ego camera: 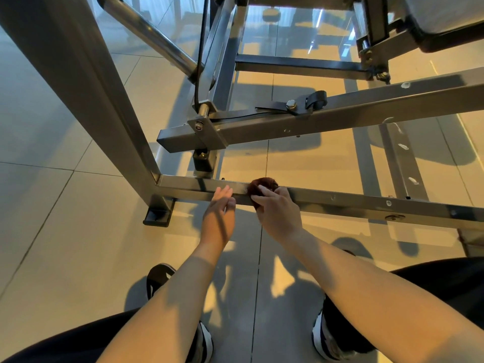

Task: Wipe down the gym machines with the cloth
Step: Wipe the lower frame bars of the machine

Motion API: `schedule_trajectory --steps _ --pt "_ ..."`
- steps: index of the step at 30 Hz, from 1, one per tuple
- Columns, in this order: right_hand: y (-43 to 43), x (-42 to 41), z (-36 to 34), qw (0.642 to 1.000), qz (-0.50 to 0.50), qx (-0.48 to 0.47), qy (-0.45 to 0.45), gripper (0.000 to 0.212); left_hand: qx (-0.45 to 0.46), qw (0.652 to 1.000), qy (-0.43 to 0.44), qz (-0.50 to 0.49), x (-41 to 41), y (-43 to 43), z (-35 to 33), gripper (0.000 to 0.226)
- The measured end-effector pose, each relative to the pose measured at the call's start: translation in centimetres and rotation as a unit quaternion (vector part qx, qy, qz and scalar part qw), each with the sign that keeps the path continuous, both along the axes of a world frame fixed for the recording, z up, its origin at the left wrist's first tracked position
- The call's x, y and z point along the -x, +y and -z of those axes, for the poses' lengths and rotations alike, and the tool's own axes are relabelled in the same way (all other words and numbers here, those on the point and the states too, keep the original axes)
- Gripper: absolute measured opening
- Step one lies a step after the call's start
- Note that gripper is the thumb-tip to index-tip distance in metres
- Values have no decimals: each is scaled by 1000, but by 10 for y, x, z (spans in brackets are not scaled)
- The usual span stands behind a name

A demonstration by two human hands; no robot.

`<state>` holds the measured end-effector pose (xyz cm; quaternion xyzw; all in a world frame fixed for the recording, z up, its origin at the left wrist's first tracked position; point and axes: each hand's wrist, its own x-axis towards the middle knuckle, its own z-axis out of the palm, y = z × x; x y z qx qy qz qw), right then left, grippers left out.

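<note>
Cloth [264, 184] dark brown, against the grey frame [340, 200]. Floor [78, 231] beneath the frame: beige tiles in a grid. Shoes [327, 336] near the frame are black, white-soled.

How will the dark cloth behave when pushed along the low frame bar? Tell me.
Probably floppy and light: the cloth is bunched into a soft wad in the right hand, whose fingers curl round it. It should slide rather than roll, since it is pressed against the flat-sided bar. Let go, it would likely slump off that narrow bar.
</note>
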<state>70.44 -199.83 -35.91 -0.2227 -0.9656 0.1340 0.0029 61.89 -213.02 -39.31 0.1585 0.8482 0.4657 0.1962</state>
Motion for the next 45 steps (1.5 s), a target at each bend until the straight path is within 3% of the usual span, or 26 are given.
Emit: schedule_trajectory --steps 8,13,16,18,19,22,24,25,28,35,40,45 --pt "-15 37 6 997 -68 0 -29 55 11 1000 17 20 5 -9 2 39" --pt "1 19 14 999 39 7 13 46 -8 999 31 8 5 -9 10 37" --pt "-15 37 12 999 11 28 22 47 -20 999 28 -5 1 -5 13 37" --pt "-26 51 7 997 -31 58 31 43 -79 995 -46 -51 2 -2 12 36" --pt "-27 54 7 996 -53 58 32 42 -152 978 -108 -88 2 -1 5 35" --pt "-14 42 9 996 -88 -12 32 39 -106 988 -89 -71 3 2 4 40" --pt "-3 28 13 999 -33 -1 36 40 9 999 33 -15 -1 1 11 42" --pt "0 22 15 999 1 11 43 42 29 998 51 -6 -1 2 11 43" --pt "-5 25 17 998 41 29 45 45 34 998 48 10 0 0 14 42" --pt "-9 43 22 995 -93 20 26 44 41 997 55 27 -5 1 12 45" --pt "13 4 31 995 16 25 92 47 108 985 108 78 -18 2 13 54" --pt "-12 36 25 998 -44 35 40 46 73 988 112 75 -15 4 14 45"
